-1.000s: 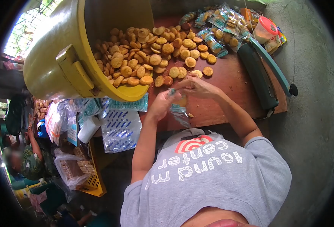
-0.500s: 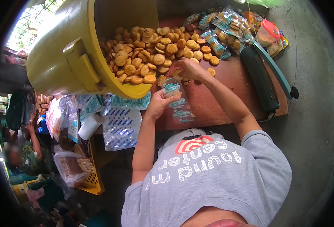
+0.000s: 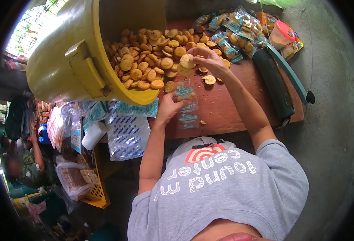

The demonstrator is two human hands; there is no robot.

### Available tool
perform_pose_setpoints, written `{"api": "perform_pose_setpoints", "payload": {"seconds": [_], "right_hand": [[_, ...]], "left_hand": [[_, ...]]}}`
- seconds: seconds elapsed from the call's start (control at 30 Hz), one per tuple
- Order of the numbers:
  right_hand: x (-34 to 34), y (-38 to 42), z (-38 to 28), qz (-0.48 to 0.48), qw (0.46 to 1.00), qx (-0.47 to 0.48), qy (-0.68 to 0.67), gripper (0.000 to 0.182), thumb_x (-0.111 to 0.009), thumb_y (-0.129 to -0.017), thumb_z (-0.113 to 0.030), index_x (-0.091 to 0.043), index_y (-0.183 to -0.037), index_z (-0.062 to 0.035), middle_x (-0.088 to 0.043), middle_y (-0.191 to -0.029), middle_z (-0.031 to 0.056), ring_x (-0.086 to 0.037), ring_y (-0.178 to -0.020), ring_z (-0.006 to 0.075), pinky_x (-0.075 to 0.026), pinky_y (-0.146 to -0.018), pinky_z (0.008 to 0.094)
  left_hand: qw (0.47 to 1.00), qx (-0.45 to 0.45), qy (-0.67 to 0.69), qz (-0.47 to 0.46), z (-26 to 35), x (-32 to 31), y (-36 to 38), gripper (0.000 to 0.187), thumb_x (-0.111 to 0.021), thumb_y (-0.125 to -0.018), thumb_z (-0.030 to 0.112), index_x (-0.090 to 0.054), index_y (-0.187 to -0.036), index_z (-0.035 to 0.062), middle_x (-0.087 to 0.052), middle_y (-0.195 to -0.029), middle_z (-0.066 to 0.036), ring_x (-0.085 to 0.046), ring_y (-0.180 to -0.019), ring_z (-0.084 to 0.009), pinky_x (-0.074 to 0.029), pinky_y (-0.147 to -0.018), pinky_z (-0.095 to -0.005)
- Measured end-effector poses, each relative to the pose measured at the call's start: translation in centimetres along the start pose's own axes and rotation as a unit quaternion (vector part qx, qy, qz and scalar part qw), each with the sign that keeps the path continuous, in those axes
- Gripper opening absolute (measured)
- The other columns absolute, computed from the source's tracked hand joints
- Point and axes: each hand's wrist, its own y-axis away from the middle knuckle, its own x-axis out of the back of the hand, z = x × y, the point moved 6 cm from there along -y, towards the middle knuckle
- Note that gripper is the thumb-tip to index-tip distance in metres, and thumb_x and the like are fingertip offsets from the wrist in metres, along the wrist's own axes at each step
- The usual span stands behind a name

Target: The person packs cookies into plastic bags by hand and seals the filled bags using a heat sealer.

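My left hand (image 3: 170, 107) is closed on a clear plastic packet (image 3: 189, 116) with teal print, a cookie showing inside it. Just above the packet's top end, my right hand (image 3: 210, 60) pinches a pale round cookie (image 3: 187, 61), held by its edge with the flat face showing. Behind both hands a heap of golden cookies (image 3: 144, 64) spills out of a tipped yellow bucket (image 3: 60, 52). A broken cookie (image 3: 209, 80) lies on the reddish table (image 3: 233, 112) near my right wrist.
A long dark sealer (image 3: 275, 80) with a raised teal arm lies at the right. Filled packets (image 3: 241, 28) pile up behind it beside a red-lidded tub (image 3: 283, 34). Printed plastic sheets (image 3: 128, 132) hang over the front edge. Another person (image 3: 34, 160) is at far left near a yellow crate (image 3: 98, 188).
My right hand has come up and away from the packet's mouth, now showing a cookie in its fingers. A broken cookie now shows on the table. My left hand stays nearly in place.
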Motion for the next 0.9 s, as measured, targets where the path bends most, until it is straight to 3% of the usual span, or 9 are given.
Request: {"api": "perform_pose_setpoints", "payload": {"seconds": [0.07,0.13,0.27,0.43,0.5,0.6,0.73,0.9], "right_hand": [[-0.5,0.6,-0.7,-0.004,1.0,0.0,-0.03,0.026,-0.062,-0.079,-0.014,-0.058,-0.103,-0.0055,-0.06,-0.094,0.0019,-0.055,-0.086,0.0086,-0.046,-0.074,0.025],[-1.7,0.9,-0.6,-0.081,0.995,-0.034,0.04,0.025,-0.061,-0.078,-0.012,-0.058,-0.103,-0.0051,-0.06,-0.094,0.0007,-0.055,-0.087,0.0093,-0.046,-0.075,0.0257],[-2.5,1.2,0.0,-0.166,0.982,-0.016,0.093,0.025,-0.06,-0.076,-0.008,-0.06,-0.1,-0.0083,-0.061,-0.089,0.0008,-0.056,-0.085,0.0096,-0.045,-0.077,0.0247],[-2.3,1.2,0.0,-0.145,0.983,-0.042,0.102,0.021,-0.061,-0.075,-0.008,-0.063,-0.096,-0.0077,-0.062,-0.085,0.0011,-0.056,-0.082,0.0097,-0.045,-0.077,0.026],[-2.9,1.2,0.0,-0.169,0.963,0.022,0.211,0.02,-0.06,-0.076,-0.009,-0.065,-0.094,-0.0069,-0.061,-0.086,0.0022,-0.057,-0.082,0.012,-0.046,-0.076,0.0276],[-3.3,1.9,-0.3,-0.142,0.958,0.079,0.235,0.019,-0.059,-0.077,-0.01,-0.066,-0.094,-0.0069,-0.06,-0.091,0.0048,-0.057,-0.085,0.0159,-0.046,-0.076,0.029],[-4.4,2.8,-0.6,-0.142,0.962,0.086,0.217,0.019,-0.06,-0.078,-0.012,-0.066,-0.096,-0.0081,-0.057,-0.102,0.0063,-0.056,-0.093,0.0172,-0.046,-0.081,0.0297],[-5.1,3.4,-0.6,-0.157,0.953,0.123,0.229,0.02,-0.064,-0.078,-0.019,-0.066,-0.095,-0.0098,-0.056,-0.106,0.0057,-0.053,-0.1,0.0176,-0.046,-0.079,0.0295]], "left_hand": [[1.0,-0.021,-0.017,0.009,0.1,0.0,-0.3,0.033,-0.071,-0.071,0.007,-0.059,-0.1,-0.0014,-0.064,-0.089,-0.006,-0.059,-0.077,-0.0106,-0.048,-0.07,-0.0247],[0.999,-0.018,-0.045,0.007,0.2,-0.1,-0.6,0.033,-0.071,-0.07,0.007,-0.06,-0.1,-0.0009,-0.064,-0.089,-0.006,-0.059,-0.077,-0.0108,-0.047,-0.07,-0.025],[1.0,-0.023,-0.004,-0.001,0.3,-0.1,-0.7,0.032,-0.071,-0.07,0.006,-0.06,-0.1,-0.0001,-0.064,-0.089,-0.006,-0.059,-0.078,-0.0101,-0.047,-0.07,-0.0246],[0.999,-0.022,-0.028,0.0,0.2,0.0,-0.9,0.032,-0.07,-0.07,0.002,-0.06,-0.1,0.0007,-0.064,-0.089,-0.005,-0.059,-0.078,-0.0097,-0.047,-0.071,-0.0249],[1.0,-0.022,-0.022,0.003,0.8,0.1,-0.7,0.034,-0.069,-0.07,0.001,-0.057,-0.102,0.0004,-0.063,-0.091,-0.006,-0.06,-0.079,-0.0118,-0.049,-0.072,-0.0268],[1.0,-0.02,0.023,-0.002,1.1,0.1,-0.6,0.036,-0.07,-0.07,0.002,-0.056,-0.103,-0.0006,-0.063,-0.092,-0.006,-0.06,-0.081,-0.0124,-0.049,-0.074,-0.0271],[0.99,0.014,0.138,-0.027,1.5,-0.2,-0.3,0.037,-0.072,-0.072,0.007,-0.056,-0.104,-0.0017,-0.063,-0.092,-0.006,-0.059,-0.085,-0.0124,-0.047,-0.077,-0.0263],[0.989,0.012,0.142,-0.045,1.5,-0.4,-0.3,0.034,-0.07,-0.074,0.011,-0.055,-0.102,-0.0013,-0.062,-0.093,-0.006,-0.059,-0.086,-0.0131,-0.047,-0.078,-0.0267]]}}
